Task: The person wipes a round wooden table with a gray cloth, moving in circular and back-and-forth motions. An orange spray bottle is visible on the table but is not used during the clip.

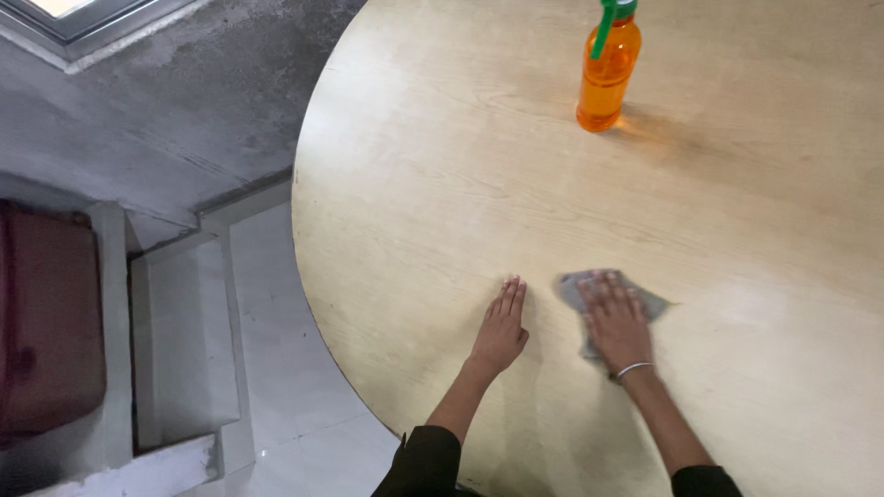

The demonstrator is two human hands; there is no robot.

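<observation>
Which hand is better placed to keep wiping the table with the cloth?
Right. The right hand lies flat on the grey cloth, pressing it to the round wooden table. The left hand rests bare on the wood beside it.

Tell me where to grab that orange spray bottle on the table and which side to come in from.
Grip the orange spray bottle around its body, just below the green trigger head. It stands upright and alone on the round wooden table, so a side grasp fits. Come from the near right: the right hand lies flat on the grey cloth, closer than the left hand.
</observation>
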